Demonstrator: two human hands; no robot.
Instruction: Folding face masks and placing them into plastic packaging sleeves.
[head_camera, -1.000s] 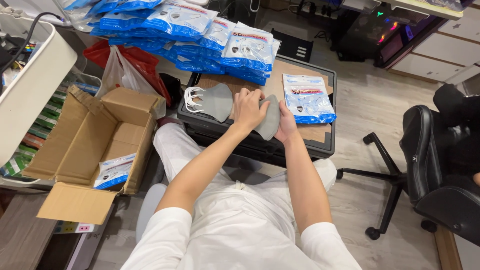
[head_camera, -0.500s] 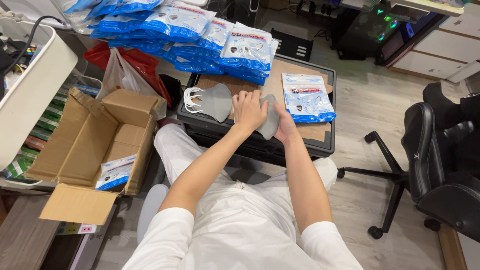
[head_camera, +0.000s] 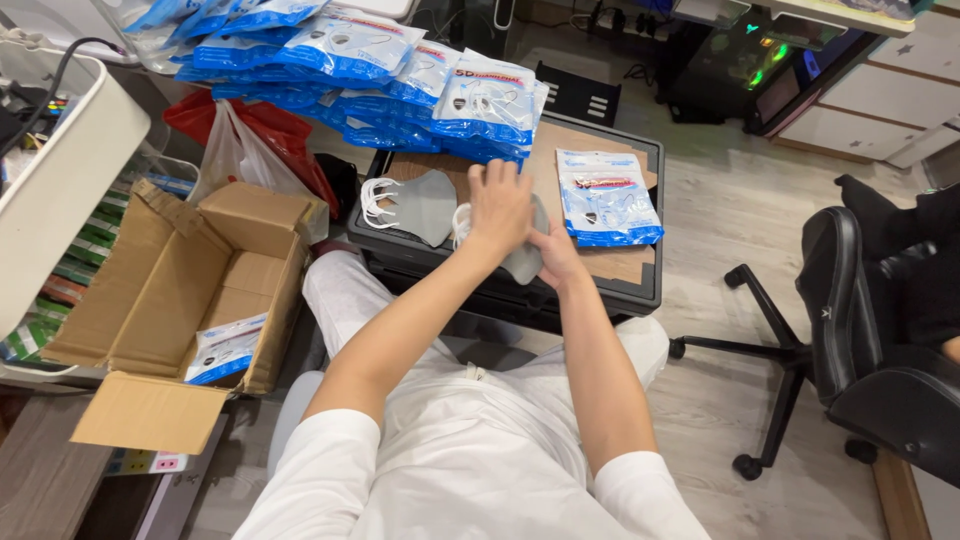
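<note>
Our left hand (head_camera: 500, 205) and right hand (head_camera: 556, 255) pinch 1 soft grey mask (head_camera: 525, 262) near the black tray's (head_camera: 640, 296) front edge; bare cardboard (head_camera: 620, 265) lies rightward.

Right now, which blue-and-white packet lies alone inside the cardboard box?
The packet in the open cardboard box on the floor. The others are heaped in the pile, or lie on the black case.

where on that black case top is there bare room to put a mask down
Bare brown top shows below the lone blue packet, and a strip between it and the hands. Crowded: the packet pile behind, the gray masks left, both hands centre.
</note>
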